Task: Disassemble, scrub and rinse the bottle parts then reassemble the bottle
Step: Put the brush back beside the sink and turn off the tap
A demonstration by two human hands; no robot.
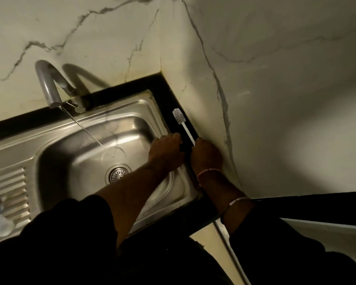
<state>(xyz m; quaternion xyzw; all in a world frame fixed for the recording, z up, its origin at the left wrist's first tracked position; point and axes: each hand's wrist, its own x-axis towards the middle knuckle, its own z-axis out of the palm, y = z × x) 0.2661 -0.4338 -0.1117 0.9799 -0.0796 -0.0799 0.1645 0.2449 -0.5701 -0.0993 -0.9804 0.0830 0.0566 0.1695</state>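
While water runs in a thin stream from the tap (49, 87) at the far left, I stand over the steel sink (74, 153) looking down from my head camera. My right hand (207, 156) is closed around the handle of a white bottle brush (183, 125), bristle head pointing away along the dark surface (169, 95) at the sink's right edge, probably to keep it within reach of the bottle. My left hand (167, 153), just beside it, is curled over something dark at the sink rim; it may be the bottle, but I cannot tell. Blurred objects lie on the drainboard (8, 192) at the near left.
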